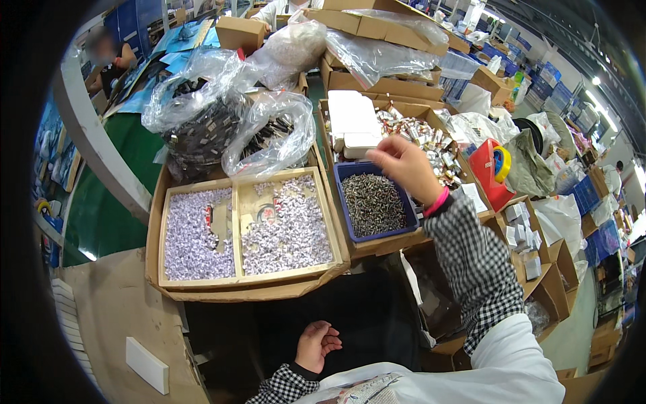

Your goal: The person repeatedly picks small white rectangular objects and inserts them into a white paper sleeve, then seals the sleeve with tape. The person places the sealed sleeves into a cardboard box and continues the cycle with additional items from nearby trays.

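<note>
My right hand (409, 170) reaches over the right rear edge of a blue plastic bin (378, 238) filled with small metal pins (371, 202). Its fingers come together in a pinch close to a white box (354, 121); anything between the fingertips is too small to make out. Low in front of my body is my left hand (317, 345), fingers curled in toward the thumb, and what it may hold is hidden. A two-part wooden tray (237, 229) of tiny whitish pieces (195, 242) lies left of the bin.
Behind the tray stand clear bags (202, 114) of dark parts. Small metal-and-white parts (431, 145) fill a carton behind the bin. At right are a red tape dispenser (486, 174) and an open carton of small white boxes (521, 229). A white block (147, 364) lies on cardboard at lower left.
</note>
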The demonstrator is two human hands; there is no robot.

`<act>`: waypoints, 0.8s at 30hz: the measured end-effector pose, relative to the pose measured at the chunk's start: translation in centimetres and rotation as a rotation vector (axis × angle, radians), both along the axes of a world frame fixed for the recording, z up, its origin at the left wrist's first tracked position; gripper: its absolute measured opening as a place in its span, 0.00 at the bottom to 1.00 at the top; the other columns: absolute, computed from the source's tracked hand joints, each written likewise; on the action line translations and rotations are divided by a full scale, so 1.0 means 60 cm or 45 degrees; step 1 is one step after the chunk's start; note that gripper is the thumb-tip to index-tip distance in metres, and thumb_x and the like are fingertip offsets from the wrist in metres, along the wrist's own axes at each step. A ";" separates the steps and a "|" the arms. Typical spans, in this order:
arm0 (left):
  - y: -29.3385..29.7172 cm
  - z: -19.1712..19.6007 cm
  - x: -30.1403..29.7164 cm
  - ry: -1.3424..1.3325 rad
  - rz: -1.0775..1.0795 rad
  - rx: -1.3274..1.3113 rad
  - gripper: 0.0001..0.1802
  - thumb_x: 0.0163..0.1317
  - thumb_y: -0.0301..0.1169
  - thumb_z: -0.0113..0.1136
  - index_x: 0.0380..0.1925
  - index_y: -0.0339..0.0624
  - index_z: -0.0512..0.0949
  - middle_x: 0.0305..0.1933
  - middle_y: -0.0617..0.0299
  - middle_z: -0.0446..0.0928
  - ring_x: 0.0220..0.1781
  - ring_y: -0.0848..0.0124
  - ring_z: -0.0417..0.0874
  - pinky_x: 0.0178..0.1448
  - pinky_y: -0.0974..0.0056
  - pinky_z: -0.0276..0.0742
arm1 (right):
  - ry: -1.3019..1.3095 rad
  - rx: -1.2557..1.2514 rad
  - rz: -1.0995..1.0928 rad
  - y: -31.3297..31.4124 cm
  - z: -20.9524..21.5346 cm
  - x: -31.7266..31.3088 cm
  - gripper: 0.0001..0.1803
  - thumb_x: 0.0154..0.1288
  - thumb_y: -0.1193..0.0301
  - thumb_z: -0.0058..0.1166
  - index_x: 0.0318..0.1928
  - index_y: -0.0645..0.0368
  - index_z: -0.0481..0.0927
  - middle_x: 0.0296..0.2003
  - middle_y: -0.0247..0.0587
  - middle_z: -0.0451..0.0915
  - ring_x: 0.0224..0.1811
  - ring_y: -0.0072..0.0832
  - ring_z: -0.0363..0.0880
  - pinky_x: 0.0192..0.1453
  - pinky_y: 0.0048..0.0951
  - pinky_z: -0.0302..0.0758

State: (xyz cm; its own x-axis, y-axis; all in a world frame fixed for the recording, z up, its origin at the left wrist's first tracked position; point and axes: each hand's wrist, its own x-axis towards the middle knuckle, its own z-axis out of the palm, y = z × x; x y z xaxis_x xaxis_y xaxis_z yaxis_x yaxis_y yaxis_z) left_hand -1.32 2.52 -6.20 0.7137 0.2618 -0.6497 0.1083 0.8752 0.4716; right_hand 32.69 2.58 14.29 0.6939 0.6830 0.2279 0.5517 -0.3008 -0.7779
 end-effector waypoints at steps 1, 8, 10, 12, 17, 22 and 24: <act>-0.001 -0.002 0.000 -0.001 -0.010 0.004 0.05 0.67 0.29 0.49 0.40 0.41 0.71 0.32 0.56 0.78 0.29 0.66 0.82 0.36 0.62 0.82 | -0.191 -0.052 -0.069 0.003 0.002 0.033 0.18 0.60 0.58 0.61 0.34 0.63 0.80 0.28 0.42 0.81 0.31 0.27 0.79 0.37 0.28 0.75; -0.002 -0.022 -0.001 0.053 0.002 0.014 0.06 0.67 0.29 0.50 0.41 0.41 0.72 0.33 0.56 0.78 0.30 0.67 0.82 0.36 0.63 0.82 | -0.248 -0.495 -0.002 0.039 -0.006 0.135 0.30 0.57 0.43 0.55 0.32 0.63 0.82 0.31 0.50 0.82 0.38 0.39 0.81 0.44 0.36 0.74; -0.003 -0.021 -0.003 0.080 0.003 0.028 0.06 0.67 0.29 0.50 0.41 0.41 0.72 0.33 0.56 0.78 0.30 0.67 0.82 0.36 0.63 0.82 | -0.178 -0.449 0.028 0.039 -0.008 0.144 0.28 0.60 0.45 0.53 0.30 0.62 0.82 0.27 0.48 0.81 0.33 0.36 0.80 0.39 0.34 0.74; -0.004 -0.016 -0.004 0.083 0.004 0.046 0.06 0.67 0.29 0.50 0.41 0.41 0.71 0.34 0.56 0.78 0.31 0.67 0.82 0.36 0.63 0.82 | -0.031 -0.397 -0.012 0.028 -0.004 0.146 0.28 0.61 0.46 0.51 0.28 0.62 0.81 0.24 0.47 0.80 0.30 0.34 0.79 0.36 0.33 0.73; 0.003 0.014 -0.002 -0.032 -0.069 0.103 0.08 0.68 0.30 0.48 0.43 0.40 0.70 0.38 0.54 0.78 0.36 0.65 0.82 0.42 0.60 0.81 | 0.498 0.247 0.061 -0.042 0.018 0.089 0.17 0.65 0.58 0.52 0.35 0.61 0.78 0.22 0.29 0.73 0.22 0.15 0.69 0.25 0.18 0.64; 0.026 0.082 0.024 -0.653 -0.257 0.191 0.20 0.68 0.34 0.50 0.58 0.39 0.66 0.52 0.46 0.75 0.52 0.55 0.80 0.56 0.53 0.76 | 0.705 0.289 0.174 -0.151 0.019 -0.039 0.14 0.68 0.60 0.51 0.34 0.58 0.76 0.22 0.26 0.72 0.21 0.12 0.68 0.24 0.13 0.61; 0.037 0.116 0.039 -1.046 -0.269 0.208 0.34 0.67 0.40 0.54 0.67 0.41 0.53 0.62 0.44 0.68 0.61 0.55 0.74 0.63 0.54 0.70 | 0.915 0.235 0.255 -0.184 -0.003 -0.101 0.12 0.68 0.62 0.50 0.31 0.57 0.71 0.21 0.28 0.71 0.18 0.14 0.66 0.20 0.16 0.61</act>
State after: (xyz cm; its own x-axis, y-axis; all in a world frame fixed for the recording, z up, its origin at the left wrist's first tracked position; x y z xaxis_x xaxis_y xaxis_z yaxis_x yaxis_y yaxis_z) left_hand 1.00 4.76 0.74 0.9849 0.1160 0.1283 -0.1698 0.7894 0.5899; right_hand 26.61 -8.48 14.09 0.5815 0.8061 -0.1095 -0.0781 -0.0786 -0.9938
